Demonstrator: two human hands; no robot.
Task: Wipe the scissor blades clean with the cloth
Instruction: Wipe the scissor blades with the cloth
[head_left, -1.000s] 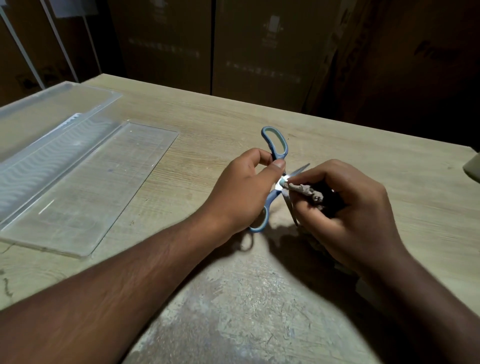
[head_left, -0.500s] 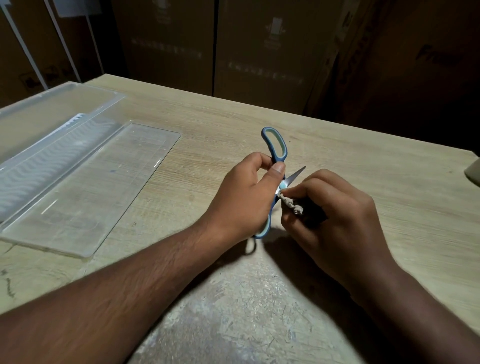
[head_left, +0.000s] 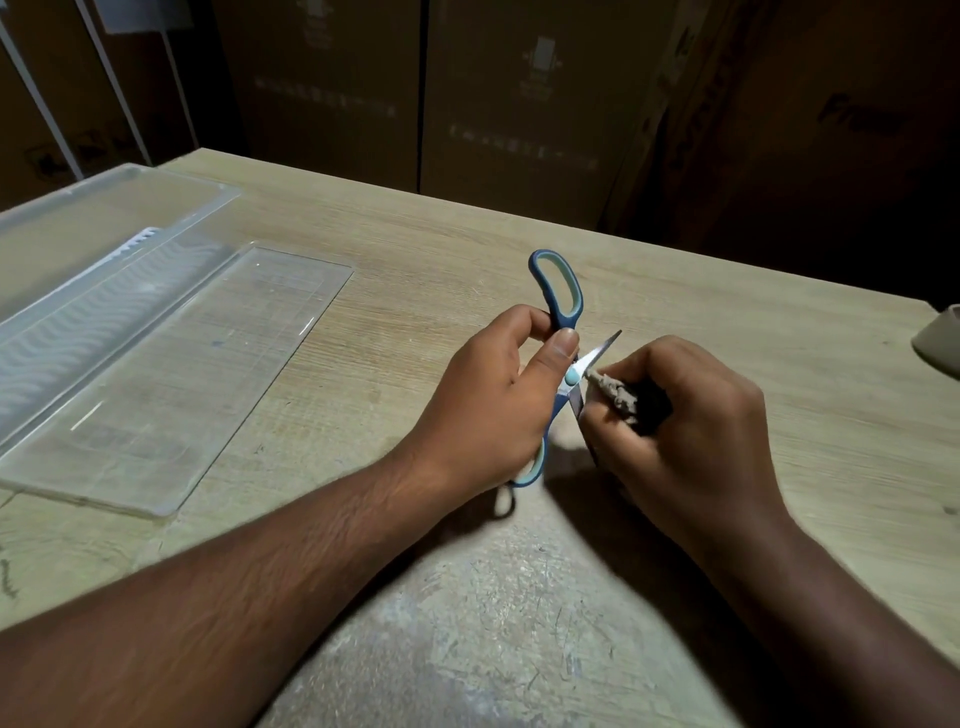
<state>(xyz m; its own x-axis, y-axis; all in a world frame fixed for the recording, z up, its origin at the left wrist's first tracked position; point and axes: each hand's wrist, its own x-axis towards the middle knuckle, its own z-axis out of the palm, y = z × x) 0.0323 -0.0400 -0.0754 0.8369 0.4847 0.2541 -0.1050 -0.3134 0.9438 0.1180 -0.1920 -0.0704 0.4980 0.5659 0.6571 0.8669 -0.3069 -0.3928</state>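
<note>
- The left hand (head_left: 498, 410) grips the scissors (head_left: 558, 364) by the handles, fingers curled round the blue shank and the thumb pressed flat just above the pale blue pivot
- The scissors are held above the bench (head_left: 415, 291), near its middle, with the blades spread apart: one handle loop stands up and away from the person, the other shows below the left hand's heel
- One blade points up and to the right, its bright tip free in the air; the other blade runs downward and is mostly hidden behind the right hand's fingers
- The right hand (head_left: 691, 441) is curled round a bunched grey-brown cloth (head_left: 615, 397), pinching it against the lower blade close beside the pivot
- The two hands sit close together, nearly touching at the pivot, both raised off the bench and casting a dark shadow on the wood beneath
- A clear plastic lid (head_left: 182, 384) lies flat on the left part of the bench, and a clear plastic box (head_left: 78, 270) rests just beyond it at the left edge
- A pale rounded object (head_left: 937, 343) shows at the far right edge, cut off by the frame; what it is cannot be told
- Brown cardboard boxes (head_left: 519, 93) stand in dim light behind the bench
</note>
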